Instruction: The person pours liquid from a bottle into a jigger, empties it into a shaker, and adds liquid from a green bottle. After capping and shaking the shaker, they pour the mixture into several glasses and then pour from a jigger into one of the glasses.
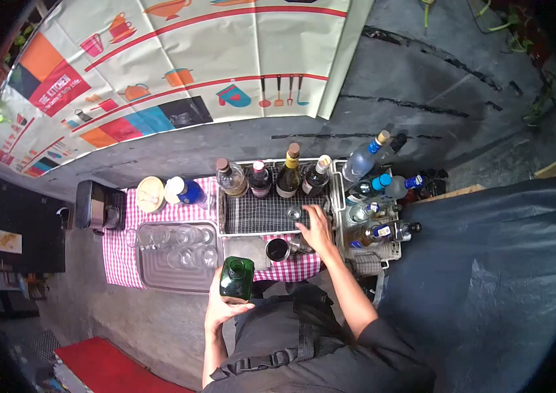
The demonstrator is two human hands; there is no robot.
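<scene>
My left hand (223,306) is wrapped round a square green glass bottle (236,288), held close to my body with its neck pointing up at me. Over the dark mesh mat (251,213) of a white-edged rack, my right hand (317,234) reaches with fingers spread and nothing gripped. Just left of its fingertips lies a small round clear object (293,213) on the mat. Several corked or capped bottles, among them a dark one with a yellow neck (288,180), stand along the rack's back. A metal cup with dark contents (277,250) sits below the right hand.
A grey tray (160,278) with several upturned clear glasses (189,234) is at left on checked cloth (117,262). Behind it are a white-capped blue bottle (189,192), a cream bowl (151,194) and a black box (100,205). More bottles (359,164) crowd a right-hand rack.
</scene>
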